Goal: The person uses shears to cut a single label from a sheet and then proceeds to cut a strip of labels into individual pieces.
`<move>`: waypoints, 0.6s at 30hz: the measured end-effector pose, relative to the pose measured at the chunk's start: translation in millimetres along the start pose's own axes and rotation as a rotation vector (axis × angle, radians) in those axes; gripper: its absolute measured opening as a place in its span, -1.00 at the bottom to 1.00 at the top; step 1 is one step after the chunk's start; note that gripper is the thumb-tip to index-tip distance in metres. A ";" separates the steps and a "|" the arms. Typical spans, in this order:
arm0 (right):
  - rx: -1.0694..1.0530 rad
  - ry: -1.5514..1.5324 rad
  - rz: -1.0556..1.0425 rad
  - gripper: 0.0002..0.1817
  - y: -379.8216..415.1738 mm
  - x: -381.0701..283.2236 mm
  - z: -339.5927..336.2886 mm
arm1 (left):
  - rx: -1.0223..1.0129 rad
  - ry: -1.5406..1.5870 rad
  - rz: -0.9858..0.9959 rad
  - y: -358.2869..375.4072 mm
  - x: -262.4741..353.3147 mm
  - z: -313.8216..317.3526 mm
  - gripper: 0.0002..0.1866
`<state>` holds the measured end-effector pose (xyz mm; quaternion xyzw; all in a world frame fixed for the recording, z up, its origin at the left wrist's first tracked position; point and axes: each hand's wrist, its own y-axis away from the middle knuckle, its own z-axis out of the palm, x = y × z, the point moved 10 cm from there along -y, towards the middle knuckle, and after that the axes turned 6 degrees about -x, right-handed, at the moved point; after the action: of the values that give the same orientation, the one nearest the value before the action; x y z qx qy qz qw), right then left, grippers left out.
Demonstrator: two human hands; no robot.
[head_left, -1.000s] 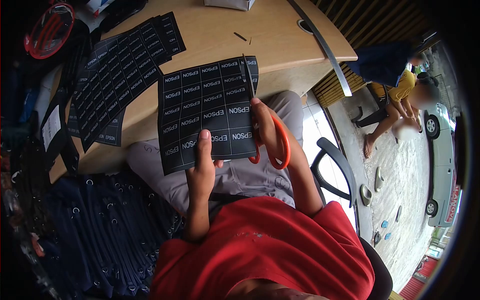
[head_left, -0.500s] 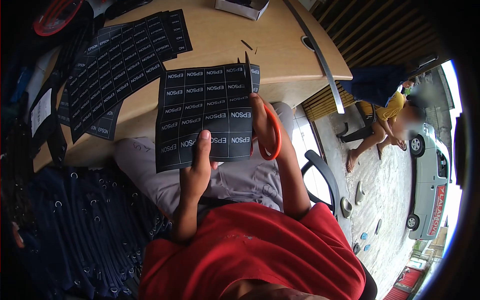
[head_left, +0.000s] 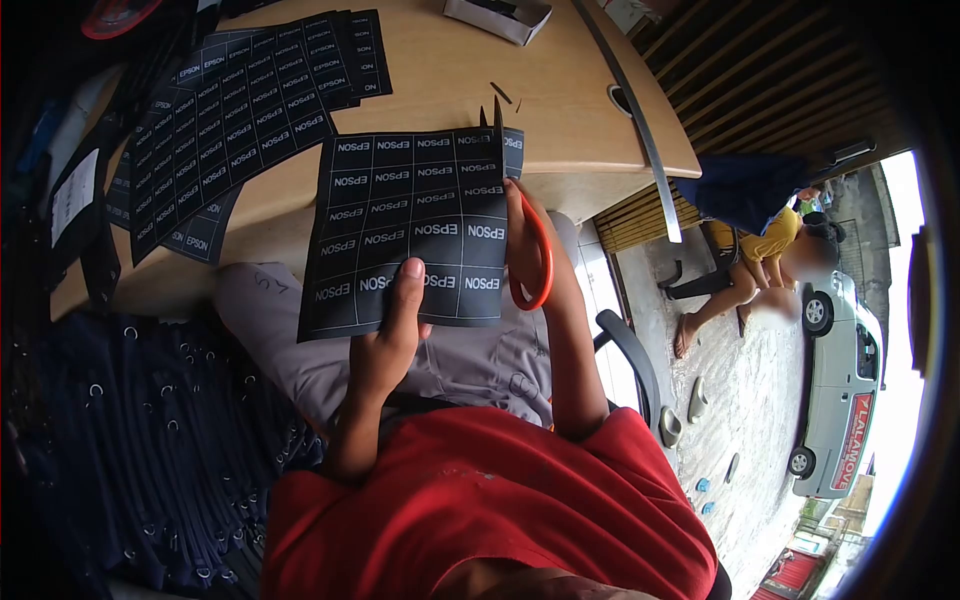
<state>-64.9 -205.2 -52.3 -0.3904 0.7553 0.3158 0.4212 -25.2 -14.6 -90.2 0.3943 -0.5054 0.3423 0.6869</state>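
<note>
My left hand (head_left: 395,310) pinches the lower edge of a black label sheet (head_left: 385,235), its thumb lying on top. The sheet is printed with rows of "EPSON" in a white-lined grid and is held above my lap. My right hand (head_left: 525,235) is closed round orange-handled scissors (head_left: 543,268) at the sheet's right side. Their blades point away from me, with the tips past the top edge. A narrow strip of the sheet shows to the right of the blades. Part of my right hand is hidden behind the sheet.
More printed black sheets (head_left: 240,120) lie on the wooden table (head_left: 430,75), with a small box (head_left: 498,18) and a metal strip (head_left: 640,120). Dark blue straps with rings (head_left: 170,440) hang at lower left. At right are a person in yellow (head_left: 768,240) and a van (head_left: 845,390).
The view has shifted slightly. The scissors' orange loop sits closer to my right hand. My left hand keeps its hold on the sheet. The person in yellow leans with arms lower.
</note>
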 end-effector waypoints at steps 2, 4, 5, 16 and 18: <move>-0.003 -0.058 -0.045 -0.52 -1.8 -2.0 2.8 | -0.022 0.012 -0.007 -0.2 0.2 0.6 -0.69; -0.005 -0.117 -0.091 -0.54 -0.2 -13.2 1.0 | -0.045 0.023 -0.014 -1.0 -1.1 1.2 -0.68; -0.050 -0.110 0.077 -0.52 3.1 -11.0 2.6 | -0.055 0.023 -0.011 -1.4 -2.2 1.3 -0.67; -0.055 -0.029 -0.044 -0.52 -3.5 -3.7 5.7 | -0.030 0.033 0.010 1.3 0.0 1.6 -0.66; -0.036 -0.016 -0.051 -0.51 -4.5 -6.9 4.2 | -0.046 0.056 0.018 1.1 11.2 4.4 -0.69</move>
<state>-57.0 -201.8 -48.8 -0.4146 0.7358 0.3216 0.4281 -25.2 -17.2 -78.4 0.3642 -0.4972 0.3478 0.7066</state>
